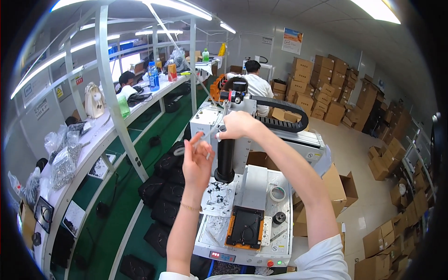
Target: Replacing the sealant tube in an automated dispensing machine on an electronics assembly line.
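Black cylinder (226,161), one only, standing upright at the front of a white machine (199,122), its lower end above the machine's bed; the upright placing probably lets it face the bed directly. The right hand (240,125) is at its upper end, fingers bunched; whether this grip closes on the cylinder or on something slight beside it cannot be told. The left hand (198,161) is just to the left, palm raised and fingers partly curled, presumably to keep a pale strip (179,150) near the cylinder's top; whether its grip holds that strip also cannot be told.

Beneath, a single spotted sheet (218,196) lies on the bed, perhaps to catch marks. Nearer the person is one orange fixture (229,233), bearing one black part (247,228) with a thin wire on it; the surrounding rim likely keeps the part square. To its right are one tape roll (272,195) and one small black knob (279,217). The front edge carries two buttons: one red (270,264), one green (279,262).

Farther out, one cable chain (304,116) curves behind the right hand. Two co-workers appear, one in white (259,86), the other (126,79) beyond the left-hand bench (105,140). Stacked cartons (303,72) overlap too much to count.
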The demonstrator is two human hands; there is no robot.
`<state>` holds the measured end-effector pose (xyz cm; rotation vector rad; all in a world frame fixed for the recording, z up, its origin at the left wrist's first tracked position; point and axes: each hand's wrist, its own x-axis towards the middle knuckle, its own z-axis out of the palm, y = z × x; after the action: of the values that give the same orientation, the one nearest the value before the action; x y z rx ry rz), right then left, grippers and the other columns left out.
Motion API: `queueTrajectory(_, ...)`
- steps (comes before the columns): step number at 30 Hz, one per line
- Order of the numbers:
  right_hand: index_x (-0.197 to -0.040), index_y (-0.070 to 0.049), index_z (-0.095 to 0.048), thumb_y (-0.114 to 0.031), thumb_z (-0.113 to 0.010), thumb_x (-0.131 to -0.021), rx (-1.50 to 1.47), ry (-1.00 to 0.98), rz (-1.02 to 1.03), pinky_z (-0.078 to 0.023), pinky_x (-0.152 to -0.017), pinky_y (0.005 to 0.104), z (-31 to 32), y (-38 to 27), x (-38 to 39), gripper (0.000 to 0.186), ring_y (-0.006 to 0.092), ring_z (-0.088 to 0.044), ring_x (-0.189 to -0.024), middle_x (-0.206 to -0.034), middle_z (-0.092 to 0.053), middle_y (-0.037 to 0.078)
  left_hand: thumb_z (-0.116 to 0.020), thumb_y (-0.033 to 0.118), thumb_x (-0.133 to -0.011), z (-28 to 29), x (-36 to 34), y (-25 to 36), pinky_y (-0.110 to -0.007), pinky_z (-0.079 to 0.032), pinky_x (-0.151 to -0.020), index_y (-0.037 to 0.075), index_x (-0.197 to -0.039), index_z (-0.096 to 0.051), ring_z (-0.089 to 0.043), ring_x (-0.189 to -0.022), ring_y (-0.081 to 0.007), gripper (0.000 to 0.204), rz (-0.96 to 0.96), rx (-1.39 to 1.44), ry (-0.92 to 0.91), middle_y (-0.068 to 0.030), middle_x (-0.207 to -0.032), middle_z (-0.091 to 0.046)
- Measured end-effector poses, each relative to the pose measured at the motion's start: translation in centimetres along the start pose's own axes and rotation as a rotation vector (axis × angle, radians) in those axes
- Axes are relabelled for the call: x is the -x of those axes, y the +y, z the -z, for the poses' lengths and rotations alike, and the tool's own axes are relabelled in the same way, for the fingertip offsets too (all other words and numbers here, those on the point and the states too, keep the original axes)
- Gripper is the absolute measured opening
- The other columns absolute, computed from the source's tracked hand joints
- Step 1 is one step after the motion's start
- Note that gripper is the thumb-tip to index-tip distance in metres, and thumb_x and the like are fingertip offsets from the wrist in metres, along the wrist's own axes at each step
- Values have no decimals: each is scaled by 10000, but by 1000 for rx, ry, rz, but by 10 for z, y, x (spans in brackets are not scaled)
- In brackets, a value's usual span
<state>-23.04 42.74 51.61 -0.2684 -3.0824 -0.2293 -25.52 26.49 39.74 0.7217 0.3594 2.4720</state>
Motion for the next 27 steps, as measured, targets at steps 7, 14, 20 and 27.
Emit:
queueTrajectory(7, -769, 66, -659, -640, -606, -717, 75, -59, 203, -531, -700, 439, 0, 17, -20, 710, 382, -650, -738, -740, -654, 227, -372, 344, -1023, 24, -53, 48, -380, -441, -840, 74, -1218, -529, -556, -834, -154, 368, 82, 257, -70, 8, -819, -547)
queueTrajectory(14, -862, -19, -713, -628, -507, -796, 212, 149, -51, -536, -753, 403, -20, -24, -6, 646, 327, -677, -834, -834, -689, 176, -763, 51, -759, 52, -42, -1, -220, -453, -731, 53, -1159, -476, -534, -840, -85, 493, -205, -751, -38, -1, -887, -554)
queueTrajectory(20, -965, -28, -703, -584, -520, -825, 134, 119, -163, -531, -792, 403, -22, -30, -8, 602, 327, -675, -888, -916, -688, 187, -865, 316, -600, 109, -31, -62, -366, -495, -830, -39, -1097, -530, -580, -904, -282, 696, -217, -1392, -209, -144, -942, -574)
queueTrajectory(27, -766, 39, -654, -559, -586, -780, -1, 185, -5, -511, -731, 422, -25, -9, -5, 602, 383, -638, -742, -698, -625, 228, -792, 266, -671, 90, -17, -78, -432, -472, -851, -33, -1061, -534, -573, -970, -387, 555, -182, -1589, -73, -208, -1002, -589)
